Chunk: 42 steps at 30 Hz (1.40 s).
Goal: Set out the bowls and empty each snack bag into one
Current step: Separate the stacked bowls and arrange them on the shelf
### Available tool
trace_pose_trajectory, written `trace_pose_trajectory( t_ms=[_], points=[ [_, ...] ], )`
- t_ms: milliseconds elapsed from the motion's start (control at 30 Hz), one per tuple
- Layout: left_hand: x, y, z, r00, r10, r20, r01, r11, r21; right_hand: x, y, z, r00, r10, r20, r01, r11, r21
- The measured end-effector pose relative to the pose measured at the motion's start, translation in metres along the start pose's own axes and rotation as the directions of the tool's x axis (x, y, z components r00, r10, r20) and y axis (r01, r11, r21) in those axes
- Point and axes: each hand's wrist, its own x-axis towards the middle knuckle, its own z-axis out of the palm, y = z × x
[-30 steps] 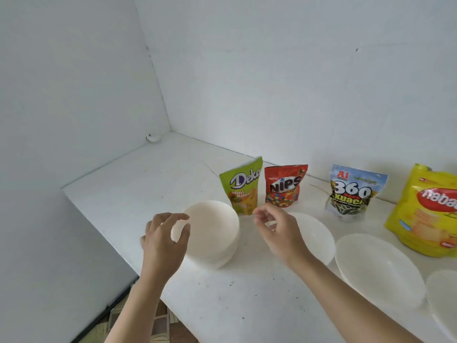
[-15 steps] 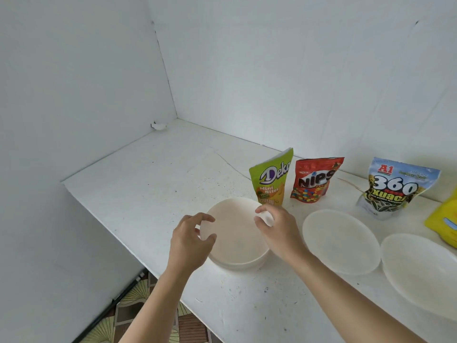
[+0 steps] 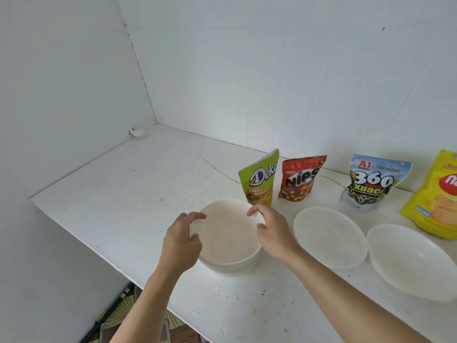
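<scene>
Stack: nested white bowls (image 3: pixel 227 241) on the table (image 3: pixel 118 194), towards its front edge and just in front of the Deka bag (image 3: pixel 259 181).
Left hand (image 3: pixel 181 240): thumb and fingers curled on the stack's left rim, pinching it.
Right hand (image 3: pixel 272 231): fingers curled over the far right rim, gripping it.
Sticking risk: nested bowls may cling together, so a pull on the top one could lift two or drag the whole stack.
Edge risk: a dragged stack could slide off the front edge.
Bag risk: the Deka bag stands close behind, and a tilted rim could knock it over.
Crowding risk: the middle bowl (image 3: pixel 330 236) and right bowl (image 3: pixel 415 261) lie nearly touching, so another set beside them may bump them.
Spill risk: the Nips bag (image 3: pixel 300 178), 360 bag (image 3: pixel 371 181) and yellow bag (image 3: pixel 432 194) look unopened; a hard tear could scatter snacks.
</scene>
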Motion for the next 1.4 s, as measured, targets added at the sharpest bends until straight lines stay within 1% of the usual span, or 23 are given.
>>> trace_pose_trajectory(
  t_ms=[100, 200, 333, 400, 467, 600, 733, 867, 1000, 1267, 1400],
  points=[
    [0.005, 0.0, -0.004, 0.998, 0.039, 0.042, -0.038, 0.999, -0.032, 0.001, -0.005, -0.004, 0.999, -0.013, 0.036, 0.014, 1.0, -0.023],
    [0.007, 0.0, -0.008, 0.996, 0.046, 0.073, -0.043, 0.998, -0.047, 0.001, -0.007, -0.008, 0.998, 0.002, 0.059, 0.0, 0.999, -0.035],
    [0.005, 0.003, -0.01, 0.995, 0.069, 0.065, -0.067, 0.997, -0.033, -0.001, -0.007, -0.012, 0.997, 0.017, 0.076, -0.015, 1.0, -0.026],
    [0.005, 0.007, -0.014, 0.994, 0.104, 0.041, -0.103, 0.995, -0.011, -0.003, -0.009, -0.014, 0.999, -0.014, 0.035, 0.015, 0.999, -0.035],
    [0.005, 0.018, -0.02, 0.988, 0.152, 0.001, -0.151, 0.988, -0.033, -0.006, -0.016, -0.021, 0.999, -0.053, -0.013, 0.053, 0.999, 0.003],
    [0.002, 0.051, -0.03, 0.976, 0.204, -0.072, -0.214, 0.958, -0.19, -0.014, -0.03, -0.046, 0.989, -0.115, -0.092, 0.131, 0.974, 0.186],
    [-0.01, 0.081, -0.026, 0.973, 0.2, -0.115, -0.224, 0.936, -0.271, -0.034, -0.036, -0.067, 0.971, -0.12, -0.207, 0.187, 0.92, 0.345],
    [-0.029, 0.108, -0.015, 0.967, 0.211, -0.144, -0.247, 0.914, -0.322, -0.056, -0.032, -0.092, 0.938, -0.14, -0.318, 0.246, 0.914, 0.322],
    [-0.049, 0.126, 0.005, 0.96, 0.235, -0.151, -0.273, 0.905, -0.325, -0.079, -0.018, -0.11, 0.933, -0.129, -0.337, 0.235, 0.926, 0.297],
    [-0.091, 0.142, 0.052, 0.978, 0.174, -0.117, -0.208, 0.878, -0.431, -0.123, 0.024, -0.133, 0.939, -0.048, -0.339, 0.164, 0.933, 0.321],
    [-0.108, 0.138, 0.07, 0.985, 0.165, -0.052, -0.171, 0.883, -0.438, -0.146, 0.045, -0.131, 0.929, 0.001, -0.37, 0.129, 0.936, 0.327]
  ],
)
